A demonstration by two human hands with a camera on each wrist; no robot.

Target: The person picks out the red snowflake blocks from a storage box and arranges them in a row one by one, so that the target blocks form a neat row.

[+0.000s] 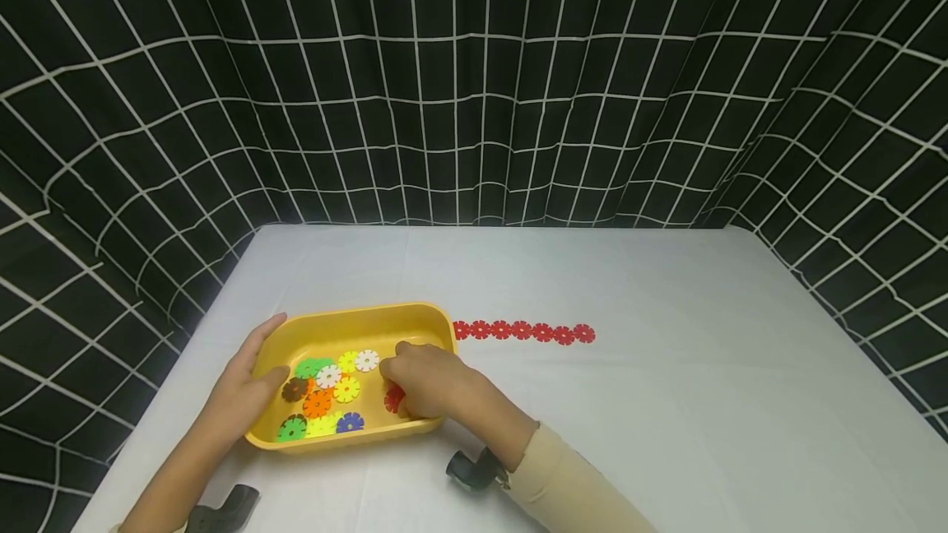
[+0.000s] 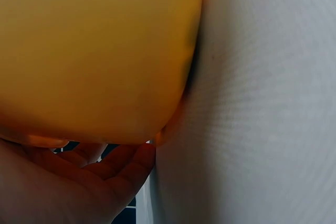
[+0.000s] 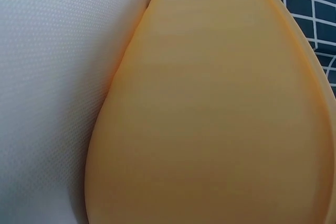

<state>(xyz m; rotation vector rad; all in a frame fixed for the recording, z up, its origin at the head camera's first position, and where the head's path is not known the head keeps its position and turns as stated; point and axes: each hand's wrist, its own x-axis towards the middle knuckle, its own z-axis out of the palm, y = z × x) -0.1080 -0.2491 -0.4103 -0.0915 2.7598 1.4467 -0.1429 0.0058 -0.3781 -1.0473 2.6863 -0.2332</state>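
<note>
A yellow plastic tray (image 1: 355,321) with slotted snowflake discs in several colours stands on the table. My left hand (image 1: 240,389) grips the tray's left end, thumb inside the rim and fingers outside; the left wrist view shows those fingers against the outer wall. My right hand (image 1: 425,381) reaches into the right end with bent fingers. Right beside its thumb and fingers is a red snowflake disc (image 1: 394,399), partly covered by the hand; whether it is pinched cannot be seen. The right wrist view shows only the tray's outer wall (image 3: 210,103), no fingers.
A row of red snowflake discs (image 1: 522,331) lies on the white table (image 1: 666,401), running right from behind the tray. Green, yellow, white, brown, blue and orange discs (image 1: 318,404) fill the tray's left and middle. A black curtain with a white grid (image 1: 474,122) surrounds the table.
</note>
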